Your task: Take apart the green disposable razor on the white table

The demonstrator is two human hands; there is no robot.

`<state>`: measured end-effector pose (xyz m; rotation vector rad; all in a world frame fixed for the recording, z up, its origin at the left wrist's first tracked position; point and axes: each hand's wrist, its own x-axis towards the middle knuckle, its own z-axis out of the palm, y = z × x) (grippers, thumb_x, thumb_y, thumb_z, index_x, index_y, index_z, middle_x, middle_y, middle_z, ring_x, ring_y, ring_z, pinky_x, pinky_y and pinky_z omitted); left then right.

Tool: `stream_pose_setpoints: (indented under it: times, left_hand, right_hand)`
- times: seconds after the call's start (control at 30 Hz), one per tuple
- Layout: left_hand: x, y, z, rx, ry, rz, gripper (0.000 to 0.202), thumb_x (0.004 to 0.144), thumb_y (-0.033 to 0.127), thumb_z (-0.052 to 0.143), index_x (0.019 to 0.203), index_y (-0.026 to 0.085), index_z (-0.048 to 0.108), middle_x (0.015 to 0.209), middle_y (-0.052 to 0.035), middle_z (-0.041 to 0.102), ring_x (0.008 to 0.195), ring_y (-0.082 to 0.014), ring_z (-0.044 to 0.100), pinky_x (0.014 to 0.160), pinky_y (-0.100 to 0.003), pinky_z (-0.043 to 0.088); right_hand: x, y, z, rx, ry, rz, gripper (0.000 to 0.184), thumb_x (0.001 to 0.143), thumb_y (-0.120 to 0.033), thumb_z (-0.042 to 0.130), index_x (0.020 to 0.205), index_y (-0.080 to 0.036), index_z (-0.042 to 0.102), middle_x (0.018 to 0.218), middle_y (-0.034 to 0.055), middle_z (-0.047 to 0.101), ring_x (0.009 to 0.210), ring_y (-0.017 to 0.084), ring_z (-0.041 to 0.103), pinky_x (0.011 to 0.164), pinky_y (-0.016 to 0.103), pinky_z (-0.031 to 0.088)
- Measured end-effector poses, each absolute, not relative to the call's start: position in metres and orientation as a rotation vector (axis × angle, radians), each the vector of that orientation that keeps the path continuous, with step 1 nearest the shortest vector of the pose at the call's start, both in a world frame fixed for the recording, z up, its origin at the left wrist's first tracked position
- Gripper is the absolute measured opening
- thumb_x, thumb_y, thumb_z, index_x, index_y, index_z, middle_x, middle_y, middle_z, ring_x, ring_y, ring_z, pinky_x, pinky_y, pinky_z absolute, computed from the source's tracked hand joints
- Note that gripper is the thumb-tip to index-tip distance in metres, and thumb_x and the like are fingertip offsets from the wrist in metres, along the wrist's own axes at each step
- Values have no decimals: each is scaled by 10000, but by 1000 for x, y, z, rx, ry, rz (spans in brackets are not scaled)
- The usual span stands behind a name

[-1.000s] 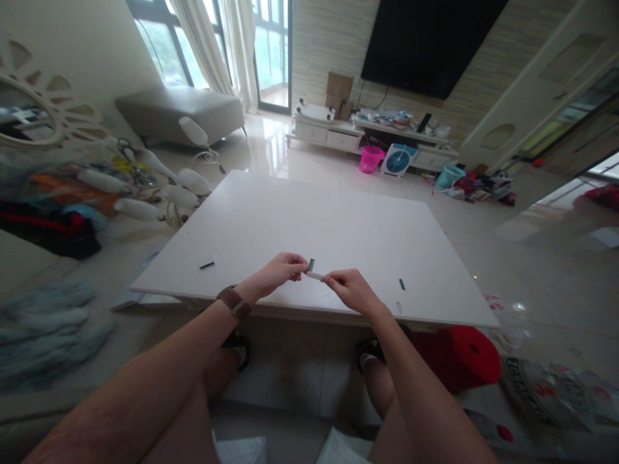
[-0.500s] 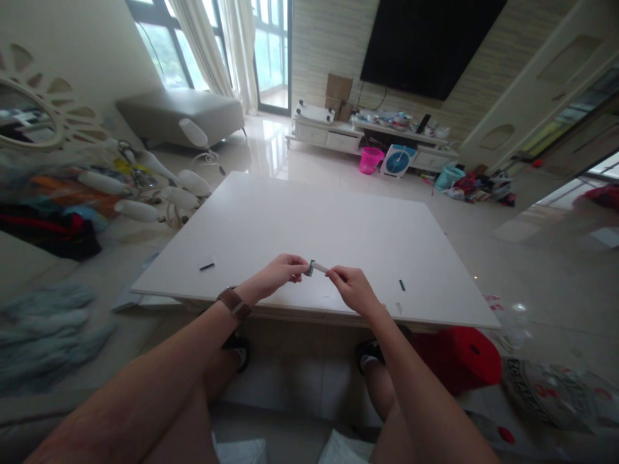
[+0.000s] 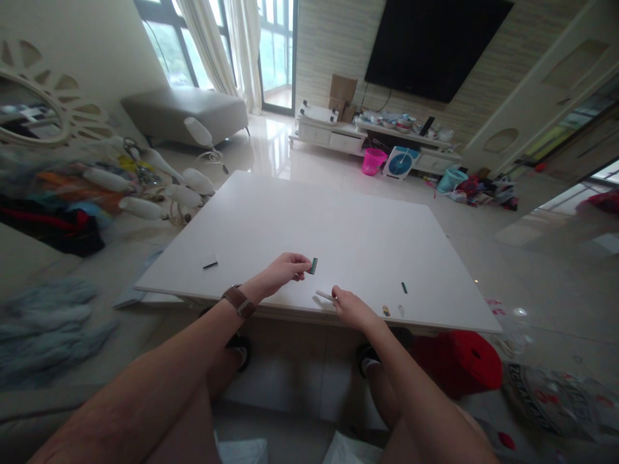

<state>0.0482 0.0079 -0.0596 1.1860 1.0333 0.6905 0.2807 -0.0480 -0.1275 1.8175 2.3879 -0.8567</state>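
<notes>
My left hand [image 3: 286, 268] hovers over the near part of the white table [image 3: 309, 225] and pinches a small green piece [image 3: 314, 265] between its fingertips. My right hand [image 3: 349, 307] is lower, by the table's near edge, with its fingers closed on one end of a short white stick [image 3: 323, 295] that lies down at the tabletop. The two parts are apart. A brown watch strap circles my left wrist.
A small dark strip [image 3: 209, 264] lies left on the table, a dark bit [image 3: 403, 287] right, tiny bits [image 3: 385, 310] near the edge. A red stool [image 3: 459, 361] stands under the right corner. Clutter and white lamp parts [image 3: 164, 187] crowd the left floor.
The green piece and the white stick were together between both hands; now they are separated. My right hand has dropped toward the table edge with the stick. The left hand has stayed.
</notes>
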Motion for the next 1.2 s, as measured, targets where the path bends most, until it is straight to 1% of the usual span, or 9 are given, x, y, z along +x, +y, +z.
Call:
stream_pose_setpoints:
  times: [0.07, 0.23, 0.3, 0.43, 0.63, 0.9, 1.0, 1.1, 1.2]
  left_hand:
    - [48, 8, -59, 1189, 1039, 691, 219, 738, 356, 681, 757, 140, 661, 607, 7, 554, 571, -101, 459, 579, -251, 344]
    - [49, 9, -62, 1180, 1000, 715, 245, 722, 370, 699, 772, 132, 670, 674, -5, 600, 589, -97, 476, 617, -260, 365]
    - [49, 9, -62, 1176, 984, 717, 257, 713, 375, 708, 774, 128, 674, 695, -9, 612, 592, -95, 480, 625, -264, 367]
    - [49, 9, -62, 1180, 975, 719, 263, 709, 378, 712, 769, 125, 676, 667, 1, 596, 592, -97, 482, 633, -267, 368]
    - [48, 8, -63, 1186, 974, 720, 236, 725, 356, 708, 764, 127, 671, 661, 4, 584, 596, -98, 487, 638, -267, 371]
    - [50, 10, -66, 1175, 980, 720, 204, 729, 332, 692, 776, 134, 671, 680, -4, 611, 589, -98, 486, 633, -269, 374]
    - [52, 10, -65, 1163, 992, 717, 200, 725, 328, 689, 776, 136, 664, 686, -2, 613, 582, -92, 482, 627, -264, 371]
    - [53, 8, -64, 1158, 986, 715, 201, 718, 328, 689, 764, 135, 658, 681, 0, 608, 584, -92, 485, 632, -263, 376]
    - [53, 6, -62, 1168, 979, 710, 213, 714, 339, 694, 761, 133, 665, 690, -1, 608, 594, -93, 491, 638, -262, 381]
  right_hand:
    - [276, -59, -138, 1754, 2381, -855, 182, 925, -129, 426, 1073, -161, 526, 1041, 150, 669, 859, 207, 577, 710, 283, 335]
    - [269, -79, -149, 1364, 2445, -1142, 79, 856, -143, 540, 896, -203, 573, 873, 34, 674, 762, 164, 571, 654, 242, 332]
    - [271, -76, -148, 1520, 2498, -1098, 92, 913, -172, 493, 944, -198, 576, 897, 51, 678, 794, 170, 579, 678, 248, 340]
    - [269, -69, -146, 1899, 2345, -755, 178, 985, -203, 405, 1046, -185, 572, 987, 110, 693, 852, 195, 608, 702, 276, 331]
    - [237, -95, -144, 1295, 2454, -881, 121, 910, -211, 521, 956, -220, 633, 921, 64, 708, 827, 205, 631, 674, 277, 326]
    - [255, -72, -142, 1903, 2238, -537, 300, 1032, -293, 302, 1071, -175, 575, 1006, 157, 714, 856, 248, 671, 695, 318, 378]
    - [239, -89, -149, 1722, 2254, -583, 273, 1013, -250, 317, 1126, -168, 551, 991, 159, 717, 852, 267, 690, 685, 326, 409]
    - [219, -106, -150, 1439, 2387, -686, 213, 992, -300, 398, 1077, -199, 566, 989, 124, 723, 868, 260, 699, 706, 319, 433]
    - [220, -97, -142, 1554, 2427, -653, 259, 1021, -304, 322, 1106, -206, 546, 1000, 117, 720, 891, 248, 697, 732, 319, 446]
